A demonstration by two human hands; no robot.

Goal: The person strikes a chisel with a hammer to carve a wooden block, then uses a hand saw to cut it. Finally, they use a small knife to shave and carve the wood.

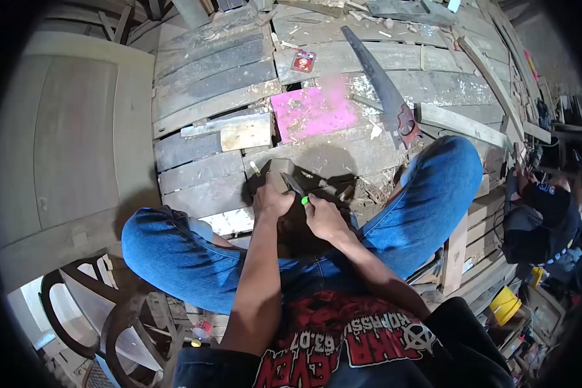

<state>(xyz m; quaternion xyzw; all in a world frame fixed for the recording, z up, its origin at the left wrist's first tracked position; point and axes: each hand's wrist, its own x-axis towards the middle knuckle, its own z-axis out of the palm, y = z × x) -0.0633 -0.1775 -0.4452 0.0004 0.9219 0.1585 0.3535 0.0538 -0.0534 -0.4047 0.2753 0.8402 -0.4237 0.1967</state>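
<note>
My left hand point(271, 199) is closed around a short wooden block point(280, 166), low in front of my lap. My right hand point(326, 218) grips a narrow bladed tool point(293, 184) with bright green point(305, 200) showing at its handle. The tool's blade points away from me and lies close against the right side of the block; whether it touches is hard to see. Fingers of both hands are partly hidden from above. Between my bent legs point(407, 194), the space below the hands is in dark shadow.
A handsaw point(385, 90) lies on the plank floor point(207, 77) beyond my right knee. Near it are a pink painted patch point(313, 110), a small red packet point(303, 61) and a wooden beam point(462, 126). A panelled door point(77, 136) stands left; another person point(543, 207) is at far right.
</note>
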